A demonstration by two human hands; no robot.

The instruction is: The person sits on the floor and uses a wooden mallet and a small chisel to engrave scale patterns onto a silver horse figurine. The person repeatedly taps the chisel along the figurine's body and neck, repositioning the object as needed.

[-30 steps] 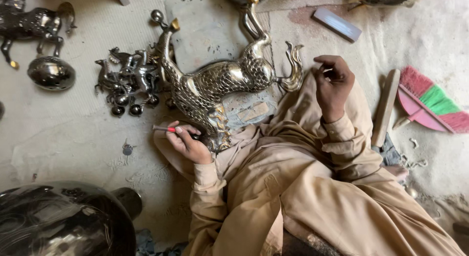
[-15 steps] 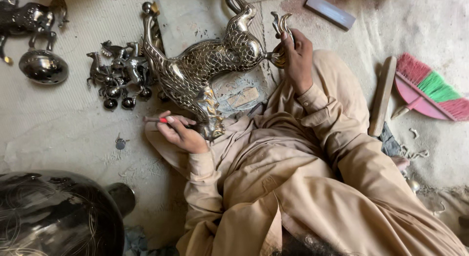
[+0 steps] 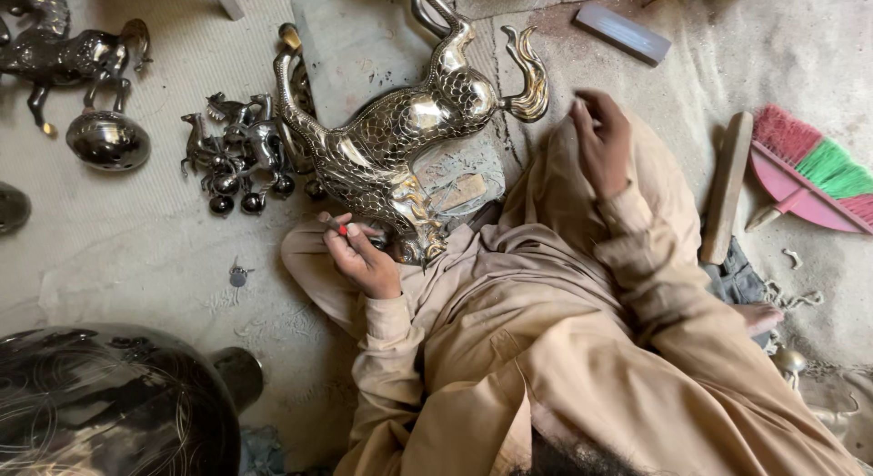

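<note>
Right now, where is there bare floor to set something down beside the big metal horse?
Bare cloth lies below the small horse figures, between the left hand and the dark engraved vessel. It is crowded around the big metal horse, and on the right by the brush and wooden block.
</note>
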